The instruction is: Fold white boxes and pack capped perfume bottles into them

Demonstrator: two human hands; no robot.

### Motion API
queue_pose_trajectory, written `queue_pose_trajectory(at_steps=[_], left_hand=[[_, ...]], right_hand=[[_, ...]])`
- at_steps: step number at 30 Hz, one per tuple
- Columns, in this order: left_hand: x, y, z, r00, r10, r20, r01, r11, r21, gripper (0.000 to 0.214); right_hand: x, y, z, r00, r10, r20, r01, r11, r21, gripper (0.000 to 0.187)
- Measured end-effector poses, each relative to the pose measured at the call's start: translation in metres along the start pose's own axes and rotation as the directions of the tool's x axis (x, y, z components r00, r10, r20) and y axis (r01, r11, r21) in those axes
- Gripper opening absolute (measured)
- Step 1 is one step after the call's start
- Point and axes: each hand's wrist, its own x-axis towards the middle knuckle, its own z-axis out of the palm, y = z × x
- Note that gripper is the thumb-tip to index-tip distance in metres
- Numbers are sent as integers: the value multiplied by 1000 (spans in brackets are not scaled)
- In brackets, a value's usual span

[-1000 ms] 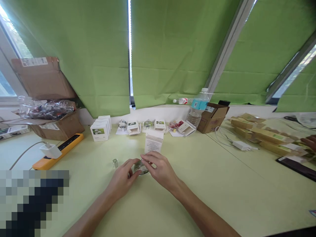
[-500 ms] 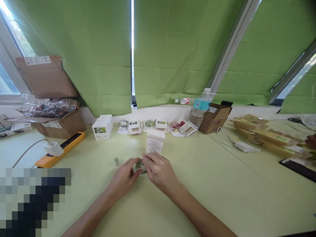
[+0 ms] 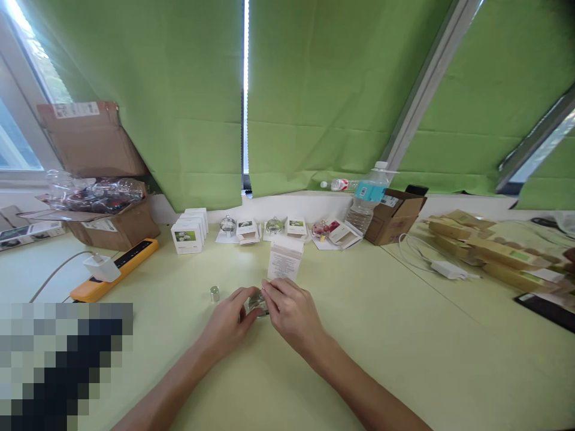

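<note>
My left hand and my right hand meet over a small clear glass bottle lying on the pale green table. Both hands have their fingers closed round it; the right pinches its top end, the left steadies its side. The hands hide much of the bottle. A small silver cap stands on the table just left of my left hand. An open white carton with printed text stands upright right behind the hands.
White boxes, small glass bottles and open cartons line the back edge. A water bottle and cardboard box stand right of them. An orange power strip lies left. Long tan boxes and a charger cable lie right.
The hands keep working the bottle in nearly the same spot; the view has shifted slightly, so everything sits a little to the right.
</note>
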Motion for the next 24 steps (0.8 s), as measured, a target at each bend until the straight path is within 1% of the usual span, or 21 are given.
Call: queue_pose_trajectory(at_steps=[6, 10, 16, 21, 24], left_hand=[[0, 0, 0, 1000, 1, -2, -1, 1000, 18, 34], [0, 0, -1, 1000, -1, 8, 1, 1000, 19, 34], [0, 0, -1, 1000, 7, 13, -7, 1000, 10, 35], [0, 0, -1, 1000, 7, 1, -7, 1000, 17, 35], [0, 0, -1, 1000, 8, 1, -8, 1000, 24, 35]], right_hand=[[-4, -7, 3, 997, -80, 19, 82, 975, -206, 33], [-4, -11, 1, 995, -90, 49, 99, 957, -271, 37], [2, -9, -2, 994, -53, 95, 75, 966, -247, 36], [2, -7, -1, 998, -19, 61, 31, 981, -192, 26], [3, -7, -2, 999, -11, 48, 18, 987, -163, 24]])
